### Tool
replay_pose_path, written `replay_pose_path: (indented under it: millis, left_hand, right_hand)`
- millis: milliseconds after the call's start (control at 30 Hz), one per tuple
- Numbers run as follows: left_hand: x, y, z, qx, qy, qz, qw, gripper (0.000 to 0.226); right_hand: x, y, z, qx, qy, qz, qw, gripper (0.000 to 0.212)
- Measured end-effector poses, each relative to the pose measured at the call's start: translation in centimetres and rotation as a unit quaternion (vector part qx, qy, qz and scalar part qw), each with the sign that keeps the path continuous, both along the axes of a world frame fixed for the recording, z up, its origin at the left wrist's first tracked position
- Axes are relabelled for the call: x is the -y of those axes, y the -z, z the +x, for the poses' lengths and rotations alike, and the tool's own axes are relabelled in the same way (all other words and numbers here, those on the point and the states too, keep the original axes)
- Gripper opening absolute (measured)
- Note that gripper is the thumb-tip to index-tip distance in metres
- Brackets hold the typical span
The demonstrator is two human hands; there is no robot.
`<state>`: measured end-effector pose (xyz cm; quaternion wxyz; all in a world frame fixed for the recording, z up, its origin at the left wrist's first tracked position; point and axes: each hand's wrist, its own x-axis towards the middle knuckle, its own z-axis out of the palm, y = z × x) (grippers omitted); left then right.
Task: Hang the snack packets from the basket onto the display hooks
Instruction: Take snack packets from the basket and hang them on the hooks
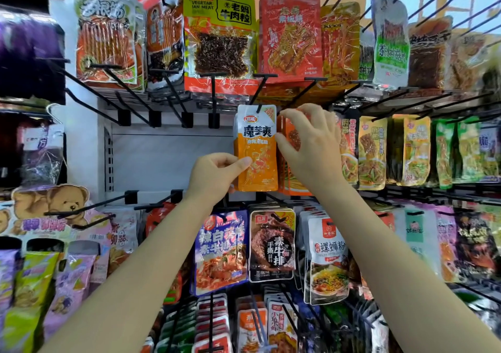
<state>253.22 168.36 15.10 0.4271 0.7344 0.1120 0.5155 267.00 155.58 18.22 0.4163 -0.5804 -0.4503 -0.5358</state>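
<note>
An orange and white snack packet (pixel 257 138) hangs on a black display hook (pixel 260 88) in the middle row of the rack. My left hand (pixel 217 175) pinches the packet's lower left edge between thumb and fingers. My right hand (pixel 309 146) is raised just right of the packet with its fingers spread; the thumb touches the packet's right edge and the fingertips reach toward its top right corner. Behind my right hand hang more orange packets (pixel 291 174), partly hidden. No basket is in view.
Several bare black hooks (pixel 168 95) jut out left of the packet in front of a white back panel (pixel 168 160). Filled rows of packets hang above (pixel 219 35), to the right (pixel 371 152) and below (pixel 271 244). Bear-printed bags (pixel 48 217) stand at the lower left.
</note>
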Motion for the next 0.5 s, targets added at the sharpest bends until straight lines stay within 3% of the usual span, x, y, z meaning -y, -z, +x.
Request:
replay_pose_path:
  millis: [167,333,500]
  left_hand:
    - [-0.4,-0.3,1.1,-0.026,-0.043,0.018,0.999,0.027]
    - [-1.0,-0.4,1.4,-0.041,-0.051,0.007,0.998,0.024]
    - [-1.2,-0.3,1.1,-0.044,-0.057,0.011,0.997,0.022]
  right_hand:
    - [-0.3,0.4,1.2,-0.003,0.038,-0.105,0.994,0.046]
    - [-1.4,0.2,2.1,0.001,0.083,-0.15,0.985,0.048]
    - [-1.8,0.4,2.3,-0.016,0.051,-0.163,0.985,0.048]
